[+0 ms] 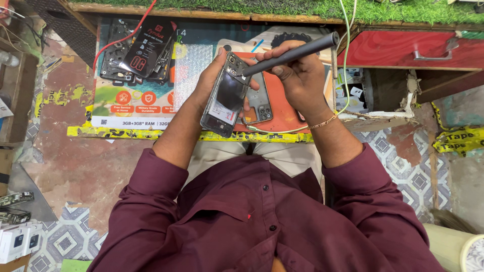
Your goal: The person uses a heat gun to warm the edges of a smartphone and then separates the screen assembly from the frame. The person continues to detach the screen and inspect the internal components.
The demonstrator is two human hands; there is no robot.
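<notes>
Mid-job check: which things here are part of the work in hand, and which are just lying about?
In use:
left hand holding the opened phone
right hand holding the dark electric screwdriver, tip at the phone's top
grey back cover beneath

Lying about:
dismantled phones
red drawer
small white boxes

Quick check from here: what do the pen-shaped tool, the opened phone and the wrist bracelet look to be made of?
Pen-shaped tool in the right hand: likely metal, matte dark grey, even sheen along the barrel.
Opened phone in the left hand: plastic or metal frame, glossy dark inner face with a white label.
Bracelet: probably metal, gold-coloured, fine chain links.
</notes>
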